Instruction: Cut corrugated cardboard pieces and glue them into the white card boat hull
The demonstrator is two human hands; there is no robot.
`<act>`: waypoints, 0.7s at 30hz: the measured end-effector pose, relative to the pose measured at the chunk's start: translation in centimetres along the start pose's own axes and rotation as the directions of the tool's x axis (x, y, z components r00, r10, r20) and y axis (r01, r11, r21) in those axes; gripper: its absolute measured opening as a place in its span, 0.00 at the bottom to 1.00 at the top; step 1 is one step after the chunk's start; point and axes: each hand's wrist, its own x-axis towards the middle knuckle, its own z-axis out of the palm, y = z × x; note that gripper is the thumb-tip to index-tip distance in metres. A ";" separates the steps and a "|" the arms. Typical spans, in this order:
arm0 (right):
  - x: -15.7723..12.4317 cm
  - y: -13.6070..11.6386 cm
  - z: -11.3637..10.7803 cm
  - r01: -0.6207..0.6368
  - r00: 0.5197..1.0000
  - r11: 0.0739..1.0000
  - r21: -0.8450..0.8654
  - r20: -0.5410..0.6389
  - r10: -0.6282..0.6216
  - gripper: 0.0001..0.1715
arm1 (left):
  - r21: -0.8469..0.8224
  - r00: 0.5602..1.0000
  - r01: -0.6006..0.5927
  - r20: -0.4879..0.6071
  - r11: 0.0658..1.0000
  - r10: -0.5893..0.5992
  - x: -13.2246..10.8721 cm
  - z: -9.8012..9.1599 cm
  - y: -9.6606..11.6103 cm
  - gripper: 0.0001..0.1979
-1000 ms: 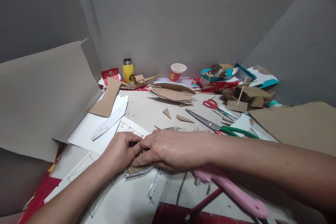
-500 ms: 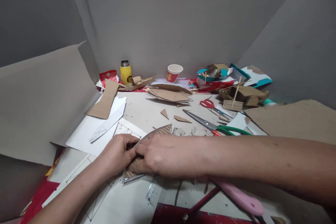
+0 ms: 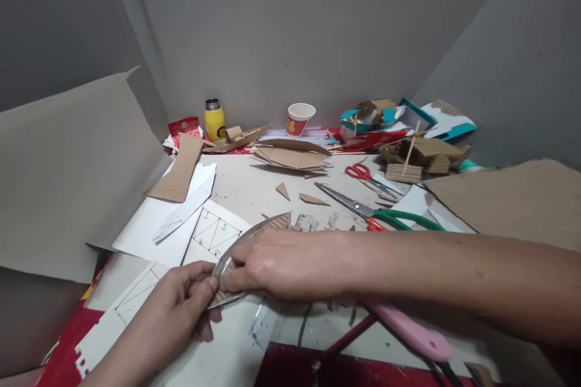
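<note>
A curved cardboard piece (image 3: 277,222) with a grey edge lies low over the papers in the middle. My left hand (image 3: 184,302) pinches its near-left end between thumb and fingers. Reaching in from the right, my right hand (image 3: 267,263) presses on the same piece, its fingers bent over the inner side; part of the piece is hidden under it. A strip of clear tape (image 3: 261,323) shows just below the right hand. Beyond the hands, a sheet with drawn lines (image 3: 218,230) lies on the table.
Green-handled scissors (image 3: 351,202) and red scissors (image 3: 358,171) lie beyond my right forearm. A pink-handled tool (image 3: 415,332) is near the front. At the back stand a yellow bottle (image 3: 215,121), a paper cup (image 3: 300,121) and cardboard models (image 3: 424,154).
My left hand has moved left and toward me, from beside the right fingertips to the piece's near-left end. The view has shifted slightly.
</note>
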 end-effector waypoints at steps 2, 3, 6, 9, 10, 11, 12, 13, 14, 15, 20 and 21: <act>-0.2 -0.1 -0.3 0.021 1.000 1.000 -0.007 -0.018 -0.021 0.17 | -0.012 1.000 -0.009 -0.020 1.000 0.009 0.5 0.3 -0.3 0.19; -0.5 -0.1 -0.5 0.017 1.000 1.000 -0.010 -0.026 -0.017 0.16 | -0.013 0.999 -0.009 -0.033 1.000 0.008 0.7 0.3 -0.4 0.19; -2.2 0.7 -1.7 -0.070 0.981 0.995 0.064 -0.174 0.080 0.14 | -0.010 0.998 -0.009 -0.068 1.000 0.008 0.9 0.4 -0.6 0.19; -4.6 2.5 -2.3 -0.191 0.848 0.935 0.299 -0.428 0.311 0.16 | 0.010 0.992 -0.036 -0.119 0.999 0.037 0.8 0.9 -0.7 0.19; -5.3 3.1 -2.2 -0.245 0.782 0.896 0.371 -0.470 0.409 0.15 | 0.019 0.989 -0.041 -0.141 0.999 0.043 0.7 1.1 -0.6 0.18; -6.0 3.8 -2.0 -0.315 0.705 0.837 0.448 -0.480 0.523 0.15 | 0.029 0.984 -0.045 -0.173 0.999 0.049 0.7 1.4 -0.5 0.18; -6.6 4.3 -1.6 -0.370 0.639 0.768 0.523 -0.457 0.619 0.16 | 0.035 0.976 -0.051 -0.210 0.998 0.057 0.7 1.6 -0.4 0.18; -7.0 4.8 -1.1 -0.402 0.597 0.699 0.592 -0.409 0.690 0.17 | 0.038 0.967 -0.061 -0.245 0.997 0.068 0.6 1.8 -0.3 0.18; -7.4 5.1 -0.5 -0.414 0.593 0.635 0.652 -0.336 0.731 0.19 | 0.041 0.958 -0.075 -0.273 0.996 0.084 0.7 2.0 -0.3 0.19; -7.6 5.3 0.0 -0.407 0.597 0.575 0.710 -0.270 0.756 0.22 | 0.046 0.951 -0.095 -0.291 0.994 0.104 0.7 2.1 -0.3 0.19; -7.2 4.8 2.0 -0.207 0.647 0.296 0.932 -0.096 0.757 0.19 | 0.107 0.905 -0.203 -0.360 0.973 0.228 0.9 2.4 -0.6 0.20; -7.0 4.7 2.1 -0.165 0.649 0.256 0.952 -0.090 0.755 0.15 | 0.115 0.894 -0.210 -0.379 0.971 0.238 0.9 2.5 -0.6 0.20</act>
